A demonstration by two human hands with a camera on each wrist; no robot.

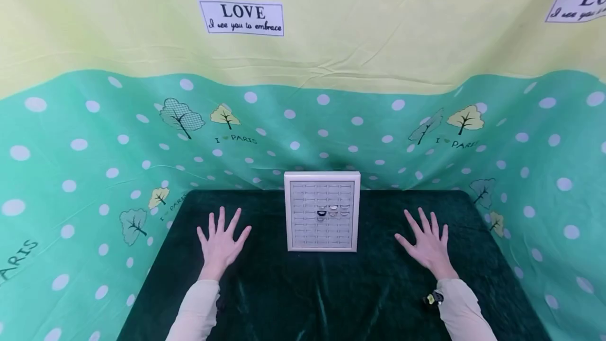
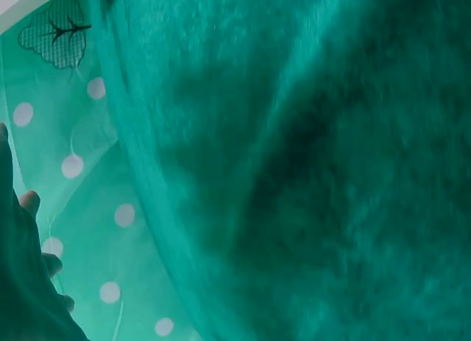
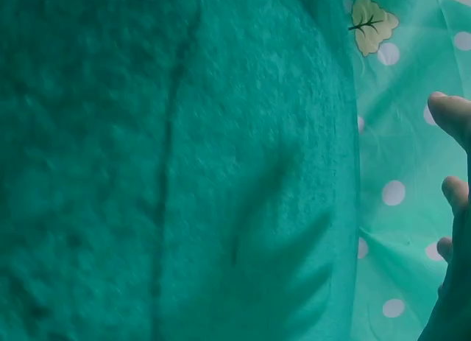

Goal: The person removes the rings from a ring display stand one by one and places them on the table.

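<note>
A white-framed ring display board stands upright near the back middle of the table, with rows of slots on its pale face. Several rings sit in the slots right of its middle, one of them dark. To the left of the board, my left hand is spread with straight fingers, palm down, holding nothing. My right hand is spread the same way to the right of the board. In the left wrist view, fingertips show at the left edge; in the right wrist view, fingers show at the right edge.
Dark green velvet cloth covers the table. Behind and beside it hangs a green and yellow curtain with white dots, trees and lettering, close to the table's back edge. A dark band with a small yellowish piece is at my right wrist.
</note>
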